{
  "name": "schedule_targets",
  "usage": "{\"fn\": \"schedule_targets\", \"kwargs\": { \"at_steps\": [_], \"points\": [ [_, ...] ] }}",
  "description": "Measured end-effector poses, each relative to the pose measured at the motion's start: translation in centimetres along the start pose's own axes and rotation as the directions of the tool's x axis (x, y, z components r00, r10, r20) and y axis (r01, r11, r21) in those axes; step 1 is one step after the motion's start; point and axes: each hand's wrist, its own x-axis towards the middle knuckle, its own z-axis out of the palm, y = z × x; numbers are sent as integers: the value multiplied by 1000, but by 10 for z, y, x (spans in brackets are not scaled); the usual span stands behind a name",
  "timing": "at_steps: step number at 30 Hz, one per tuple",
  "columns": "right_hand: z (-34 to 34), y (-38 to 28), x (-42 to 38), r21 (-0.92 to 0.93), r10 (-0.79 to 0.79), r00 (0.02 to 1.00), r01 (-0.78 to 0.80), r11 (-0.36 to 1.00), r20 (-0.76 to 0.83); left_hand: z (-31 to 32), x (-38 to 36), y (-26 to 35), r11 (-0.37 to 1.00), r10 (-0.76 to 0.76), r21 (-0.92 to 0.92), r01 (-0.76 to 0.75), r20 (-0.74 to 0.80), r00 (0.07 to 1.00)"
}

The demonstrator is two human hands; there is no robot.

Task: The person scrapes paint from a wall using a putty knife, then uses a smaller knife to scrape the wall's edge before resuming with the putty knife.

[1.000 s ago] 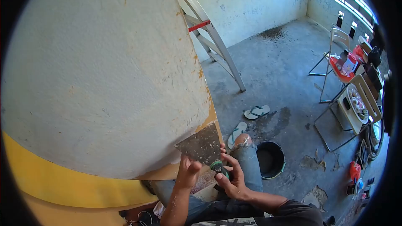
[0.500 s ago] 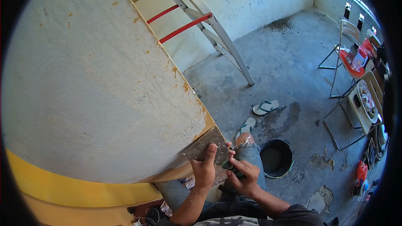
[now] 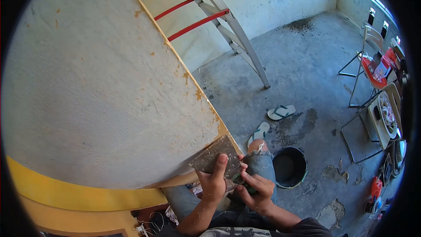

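Note:
My left hand (image 3: 213,180) grips a flat, dark brown speckled square piece (image 3: 214,160), its thumb pressed along the face and fingertips showing at the far edge. The piece's upper left side overlaps the lower corner of the pale, patchy wall (image 3: 131,101). Close on its right, my right hand (image 3: 258,191) has its fingers bent around a small, dark green rounded thing (image 3: 238,178), held against the piece's lower right edge. That green thing is mostly covered by the fingers, and I cannot tell its kind.
A black bucket (image 3: 289,166) stands on the concrete floor beside my right knee. Beyond it lie sandals (image 3: 281,112). A stepladder (image 3: 245,48) with red braces leans past the wall's edge. Folding chairs (image 3: 372,123) loaded with items line the right side.
The view has shifted slightly, so the ladder and chairs sit a little further right. Both hands remain at the brown piece, with my right hand a little lower.

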Motion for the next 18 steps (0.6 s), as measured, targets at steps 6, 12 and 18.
{"fn": "schedule_targets", "kwargs": {
  "at_steps": [6,12,18],
  "points": [
    [6,2,-2,-23,28,1000,-28,999,-9,-5,6,-6,999,40,-33,-38,32,999],
    [14,17,-5,-1,-70,996,70,998,-46,-3,6,-6,996,91,-16,-91,6,996],
    [7,6,-3,-32,-52,999,52,998,1,-5,1,0,1000,27,-7,-27,5,1000]
  ]
}}
